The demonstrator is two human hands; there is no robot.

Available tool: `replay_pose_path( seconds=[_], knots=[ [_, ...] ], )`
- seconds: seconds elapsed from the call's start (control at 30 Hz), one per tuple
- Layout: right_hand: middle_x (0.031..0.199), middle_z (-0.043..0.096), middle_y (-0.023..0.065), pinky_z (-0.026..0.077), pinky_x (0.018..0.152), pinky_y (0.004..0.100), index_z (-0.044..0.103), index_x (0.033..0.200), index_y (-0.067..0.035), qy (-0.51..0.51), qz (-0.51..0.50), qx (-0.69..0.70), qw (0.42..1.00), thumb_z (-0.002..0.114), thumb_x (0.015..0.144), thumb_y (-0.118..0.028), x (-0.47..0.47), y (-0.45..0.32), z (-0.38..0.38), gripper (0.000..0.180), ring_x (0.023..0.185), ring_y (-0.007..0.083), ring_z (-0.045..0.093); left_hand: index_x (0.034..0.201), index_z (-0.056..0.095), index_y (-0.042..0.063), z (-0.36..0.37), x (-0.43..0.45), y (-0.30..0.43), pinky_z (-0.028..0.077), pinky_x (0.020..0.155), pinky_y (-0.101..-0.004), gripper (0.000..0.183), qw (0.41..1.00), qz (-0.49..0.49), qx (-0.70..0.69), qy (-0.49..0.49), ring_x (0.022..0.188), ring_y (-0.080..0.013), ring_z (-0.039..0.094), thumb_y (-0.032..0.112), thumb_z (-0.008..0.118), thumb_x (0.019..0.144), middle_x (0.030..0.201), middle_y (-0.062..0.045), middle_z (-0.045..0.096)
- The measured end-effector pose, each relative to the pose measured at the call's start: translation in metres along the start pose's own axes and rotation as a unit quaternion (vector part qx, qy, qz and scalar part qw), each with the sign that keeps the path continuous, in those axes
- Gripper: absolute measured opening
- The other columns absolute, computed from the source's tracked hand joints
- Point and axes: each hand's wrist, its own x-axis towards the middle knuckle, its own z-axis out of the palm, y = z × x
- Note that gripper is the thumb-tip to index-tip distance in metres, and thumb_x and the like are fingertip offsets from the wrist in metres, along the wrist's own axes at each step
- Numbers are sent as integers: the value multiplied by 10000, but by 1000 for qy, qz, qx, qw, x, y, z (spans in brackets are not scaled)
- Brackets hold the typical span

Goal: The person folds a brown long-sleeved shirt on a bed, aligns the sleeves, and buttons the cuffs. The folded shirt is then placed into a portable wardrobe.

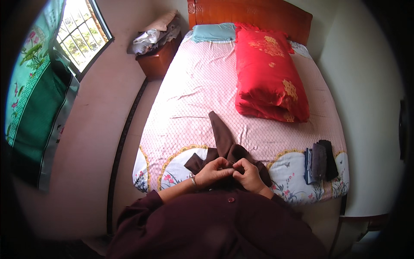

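A dark brown garment [221, 132] lies at the foot of the bed, one long sleeve or leg stretched towards the headboard. Over its near part, my left hand [213, 173], with a silver-coloured bracelet on the wrist, pinches the cloth between thumb and fingers. My right hand [250, 174] pinches the same garment just beside it, the fingertips of both hands almost meeting. What exactly lies between the fingertips is too small to tell. The garment's near edge is hidden by my hands and my maroon buttoned top.
Folded dark clothes [319, 162] lie at the bed's right front corner. A folded red quilt [270, 74] and a light blue pillow [213, 32] are towards the wooden headboard [252, 13]. Bags sit on a wooden nightstand [157, 63] at the left, near a barred window [82, 32] and green curtain [35, 113].
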Motion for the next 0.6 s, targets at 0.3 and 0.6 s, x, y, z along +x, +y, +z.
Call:
replay_pose_path(
  seconds=[0.3,0.6],
  knots=[
    [818,578,-12,442,673,197,570,870,-43,-106,170,248,948,640,847,-64,7,6,-13,77,747,41,513,1092,523,15,-8,3,-7,466,775,-237,323,989,25,147,7,902,-78,541,164,684,855,976,-22,574],
    [803,593,-17,457,675,179,569,859,-44,-124,182,295,930,653,860,-58,7,-1,-16,85,748,41,549,989,567,51,-10,2,-12,506,702,-227,124,996,-32,-87,-4,800,-90,601,76,625,882,898,-12,621]
  ],
)
